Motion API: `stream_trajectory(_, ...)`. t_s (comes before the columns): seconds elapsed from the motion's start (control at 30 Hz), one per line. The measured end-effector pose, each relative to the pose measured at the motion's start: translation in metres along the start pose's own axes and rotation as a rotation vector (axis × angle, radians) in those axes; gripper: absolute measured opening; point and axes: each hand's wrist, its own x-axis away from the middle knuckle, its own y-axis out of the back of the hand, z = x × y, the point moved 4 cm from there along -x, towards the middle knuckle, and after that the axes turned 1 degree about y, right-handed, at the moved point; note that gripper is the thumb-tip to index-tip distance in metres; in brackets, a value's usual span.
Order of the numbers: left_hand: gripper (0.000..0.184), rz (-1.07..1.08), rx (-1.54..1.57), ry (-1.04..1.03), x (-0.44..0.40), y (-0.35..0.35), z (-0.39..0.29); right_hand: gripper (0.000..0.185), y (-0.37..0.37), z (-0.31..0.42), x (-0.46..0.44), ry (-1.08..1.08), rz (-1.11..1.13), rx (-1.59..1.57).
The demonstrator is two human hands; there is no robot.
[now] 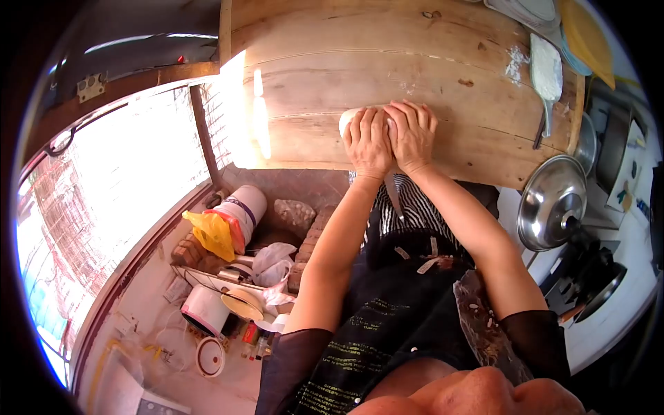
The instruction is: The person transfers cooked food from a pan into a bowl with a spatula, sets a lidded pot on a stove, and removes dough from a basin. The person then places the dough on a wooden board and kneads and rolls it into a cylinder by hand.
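Left hand: it lay (369, 142) over the left part of the pale dough (350, 120), its fingers close together and bent down over the far side, clamped on the piece.
Right hand: it sat (413, 135) just beside the left one, fingers curled and slightly parted, gripping the dough from above; the thumbs met near the middle.
Dough: it rested on the bench (311, 83) near the edge closest to the person, mostly hidden under both palms; a smooth rounded end stuck out past the left hand, and a little showed between the hands.
Bench: it was of wooden planks, with knots, and bright sunlight fell across its left end.
White powder: a patch (515, 63) lay toward the right end of the bench, just left of a flat tool (546, 69) that was coated in white and had its handle pointing toward the person.
Metal lid: it stood tilted (552, 202) beyond the near right corner of the bench, its dark knob facing outward.
Lower left: a yellow bag (213, 234) hung against a white bucket (247, 206) that leaned over near some bricks (302, 259); a white container (205, 309) was nearer the person.
Clothing: the person wore a dark top (366, 332) with yellowish lettering, and black-and-white striped cloth (415, 207) showed below the wrists.
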Motion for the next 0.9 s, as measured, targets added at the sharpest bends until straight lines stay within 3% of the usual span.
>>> stream_trajectory(0.2,0.017,0.031,0.075,-0.007,-0.064,-0.030,0.024,0.016,-0.025,-0.013,-0.069,0.016,-0.032,-0.036)
stream_trajectory(0.3,0.026,0.175,0.071,0.115,-0.090,-0.047,0.039,0.010,-0.037,-0.016,-0.099,-0.039,-0.092,-0.033)
stream_trajectory(0.43,0.031,0.067,0.093,0.114,-0.140,-0.061,0.049,0.017,-0.054,-0.021,-0.140,-0.037,-0.200,0.005)
stream_trajectory(0.67,0.029,-0.010,0.041,0.105,-0.186,-0.082,0.061,0.022,-0.073,-0.034,-0.173,-0.202,-0.167,0.108)
stream_trajectory(0.73,0.033,0.115,0.021,0.156,-0.174,-0.087,0.067,0.021,-0.068,-0.034,-0.160,-0.189,-0.260,-0.032)
stream_trajectory(0.8,0.042,0.133,0.071,-0.204,-0.155,-0.098,0.067,0.021,-0.042,-0.035,-0.143,-0.180,-0.370,-0.269)
stream_trajectory(0.83,0.053,0.597,0.200,-0.101,-0.146,-0.083,0.064,0.021,-0.018,-0.031,-0.122,-0.193,-0.383,-0.365)
stream_trajectory(0.9,0.054,0.895,0.319,0.018,-0.129,-0.039,0.050,0.022,0.009,-0.039,-0.064,-0.496,-0.298,-0.406)
